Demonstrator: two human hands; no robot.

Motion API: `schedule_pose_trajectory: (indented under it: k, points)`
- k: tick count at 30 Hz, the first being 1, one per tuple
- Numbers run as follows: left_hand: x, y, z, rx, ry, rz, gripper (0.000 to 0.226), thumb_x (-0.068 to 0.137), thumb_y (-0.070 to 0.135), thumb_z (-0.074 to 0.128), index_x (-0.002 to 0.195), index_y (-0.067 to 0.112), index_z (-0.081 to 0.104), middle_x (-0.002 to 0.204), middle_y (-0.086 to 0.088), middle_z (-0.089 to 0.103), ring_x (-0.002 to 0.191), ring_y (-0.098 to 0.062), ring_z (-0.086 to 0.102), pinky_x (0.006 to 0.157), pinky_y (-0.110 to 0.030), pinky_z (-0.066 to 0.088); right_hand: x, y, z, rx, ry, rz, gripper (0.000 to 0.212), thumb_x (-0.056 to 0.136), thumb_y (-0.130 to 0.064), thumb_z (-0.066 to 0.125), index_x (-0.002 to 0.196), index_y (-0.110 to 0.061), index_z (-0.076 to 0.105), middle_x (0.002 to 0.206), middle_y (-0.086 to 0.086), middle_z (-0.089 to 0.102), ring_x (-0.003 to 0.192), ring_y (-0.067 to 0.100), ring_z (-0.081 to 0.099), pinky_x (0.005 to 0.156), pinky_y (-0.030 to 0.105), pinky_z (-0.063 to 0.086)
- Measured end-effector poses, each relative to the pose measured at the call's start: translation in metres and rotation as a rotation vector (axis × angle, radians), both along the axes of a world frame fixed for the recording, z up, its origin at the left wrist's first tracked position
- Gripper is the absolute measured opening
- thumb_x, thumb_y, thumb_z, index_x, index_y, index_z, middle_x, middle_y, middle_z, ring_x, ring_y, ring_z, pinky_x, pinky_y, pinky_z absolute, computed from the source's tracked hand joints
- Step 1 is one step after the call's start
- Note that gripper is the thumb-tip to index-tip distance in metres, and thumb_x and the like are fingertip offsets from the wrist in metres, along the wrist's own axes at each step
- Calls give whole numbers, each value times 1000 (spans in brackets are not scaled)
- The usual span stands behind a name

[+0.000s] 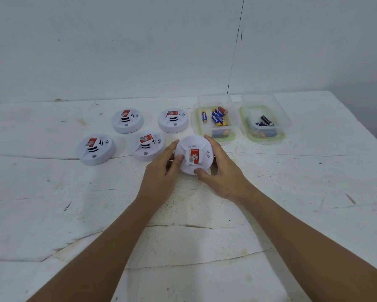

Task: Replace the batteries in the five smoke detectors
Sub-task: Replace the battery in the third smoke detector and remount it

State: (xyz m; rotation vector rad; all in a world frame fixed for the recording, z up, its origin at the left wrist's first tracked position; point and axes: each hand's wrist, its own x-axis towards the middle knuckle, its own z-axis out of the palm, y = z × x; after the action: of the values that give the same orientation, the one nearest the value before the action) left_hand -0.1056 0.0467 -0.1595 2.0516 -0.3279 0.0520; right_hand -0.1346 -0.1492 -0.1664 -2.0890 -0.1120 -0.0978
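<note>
Grip: both hands hold one smoke detector (194, 155) between them. The left hand (161, 171) curls round its left rim with the thumb laid on the face beside the red label; the right hand (221, 168) wraps the right rim with the thumb at the near edge. Whether the unit is lifted or rests on the counter (226, 247) cannot be told.

Location: the held detector is taken as landmark. Four further detectors (147, 146) lie to its left and beyond-left, face up. Just beyond it stands a clear battery box (213, 122) with blue and red cells; a second clear box (265, 123), holding dark and blue cells, stands beyond-right.

Hazards (judgement):
- Which box holds fresh cells is not marked. Drawing from the wrong box would refit spent batteries.
- The five units look alike. Setting this one back among the others unmarked could cause a skipped or repeated unit.
- A forced twist of the smooth housing could slip in the grip.
- Loose cells may roll along the counter.

Surface and room: white counter, cracked and stained, against a plain pale wall (117, 51) with a vertical seam.
</note>
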Motion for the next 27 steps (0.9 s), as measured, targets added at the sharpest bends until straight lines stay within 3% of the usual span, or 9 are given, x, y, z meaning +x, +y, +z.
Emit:
schedule_pose_trajectory:
  k: [3,7,11,15,22,27]
  points:
    - [1,0,-1,8,5,3,42,108,42,48,149,37,50,112,15,69,97,4,63,78,-3,43,1,0,0,7,6,1,86,83,-40,70,154,-51,23,143,-34,48,134,6,53,107,46,52]
    - [0,0,0,-6,-1,-5,38,108,40,49,146,38,53,108,16,70,96,2,64,77,-4,43,-1,0,3,-6,-2,4,82,84,-39,70,145,-67,23,140,-41,46,133,4,53,107,45,52]
    - [0,0,1,8,2,1,39,109,40,49,148,38,52,107,17,69,95,4,62,77,-6,44,1,0,1,-6,19,-6,87,83,-43,70,154,-54,20,145,-36,45,135,5,52,109,45,51]
    - [-2,-1,3,3,-3,2,39,109,36,50,147,36,53,104,20,68,90,8,61,75,-5,42,0,-1,1,-15,24,0,83,84,-42,69,149,-59,20,136,-48,42,132,3,53,108,44,51]
    - [-3,-1,5,4,-7,-1,39,109,35,50,147,34,53,99,18,67,87,7,61,74,-5,42,-1,-1,2,-8,32,0,84,83,-42,68,151,-57,21,135,-48,42,130,1,54,108,43,51]
    - [-1,-1,2,5,-3,0,40,108,37,50,149,34,52,109,16,70,95,4,64,78,-6,44,-1,0,3,-4,37,-5,84,82,-44,68,151,-57,21,134,-49,43,130,1,54,109,43,51]
